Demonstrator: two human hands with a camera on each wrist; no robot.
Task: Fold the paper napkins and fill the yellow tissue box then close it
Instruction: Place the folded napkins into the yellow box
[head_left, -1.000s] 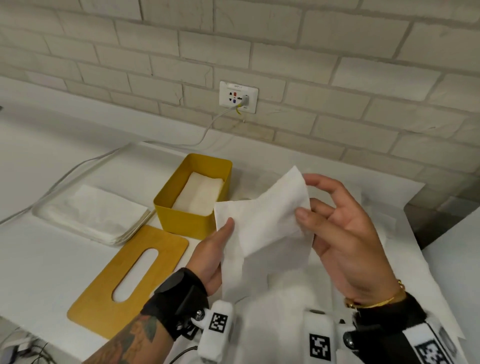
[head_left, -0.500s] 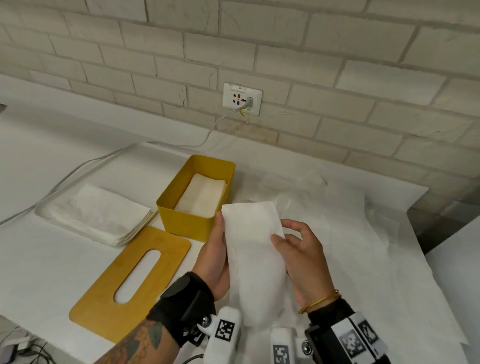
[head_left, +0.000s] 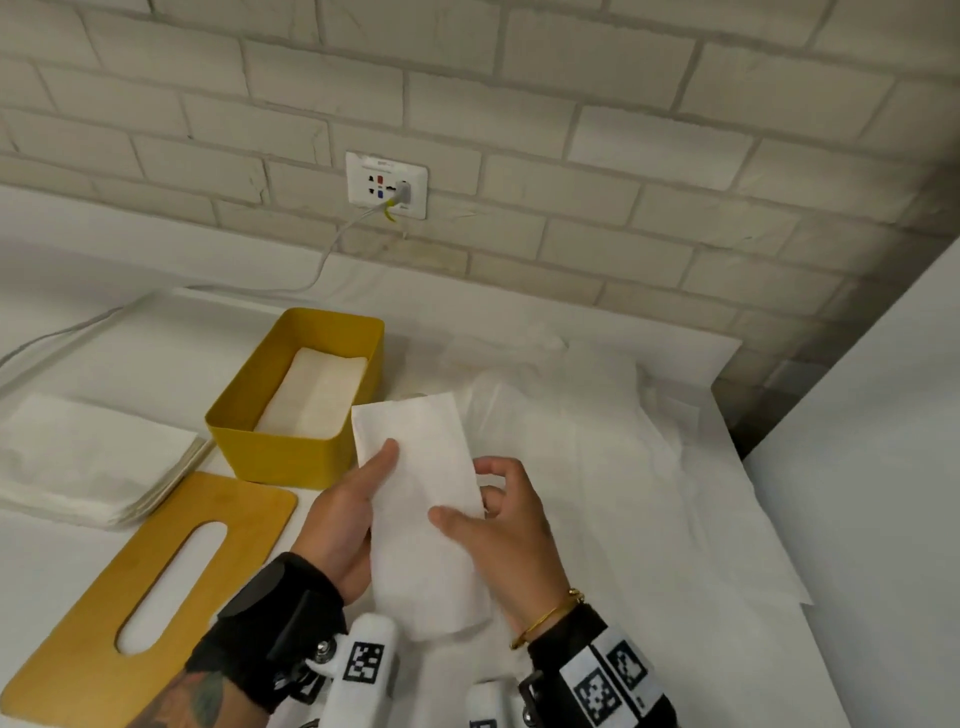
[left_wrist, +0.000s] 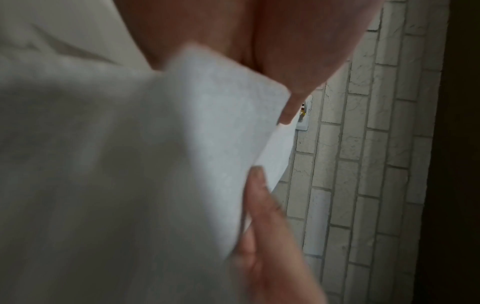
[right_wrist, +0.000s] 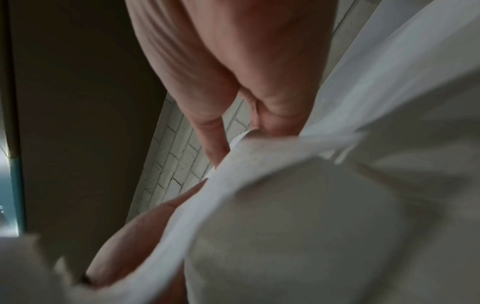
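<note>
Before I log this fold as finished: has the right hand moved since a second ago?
Yes. The right hand has come down and leftward, away from the wall socket, closing onto the folded napkin beside the yellow box.

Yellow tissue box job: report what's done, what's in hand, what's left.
Done: the yellow tissue box already holds folded napkins, not yet to the rim. In hand: the left hand and right hand pinch one folded napkin beside the box. Left: put it in, fold the stack of unfolded napkins, then fit the slotted lid, which lies on the table.
</note>
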